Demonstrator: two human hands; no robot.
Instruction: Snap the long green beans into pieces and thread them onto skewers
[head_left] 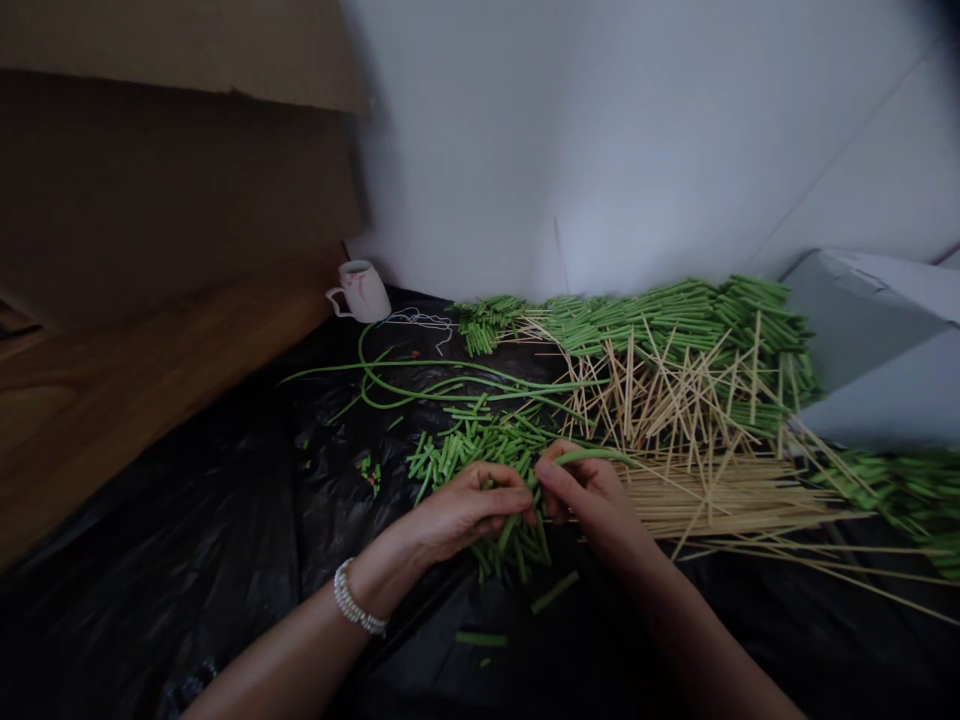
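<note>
My right hand (589, 490) pinches a long green stem (604, 454) that runs off to the right over the sticks. Close beside it on the left, my left hand (476, 505) has thumb and fingers brought together near the stem's end; whatever is between its fingertips is too small to name. Beneath and behind both hands lies a pile of short cut green pieces (480, 440). Thin wooden sticks (720, 495) lie to the right of my right hand. Longer uncut green stems (450, 375) curve across the black sheet (247, 510) behind the pile.
Sticks threaded with green pieces (667, 315) are stacked along the white wall (600, 150). A mug (364, 291) stands at the back left by white string (424, 320). A wooden edge (172, 370) borders the left, a white box (877, 340) the right.
</note>
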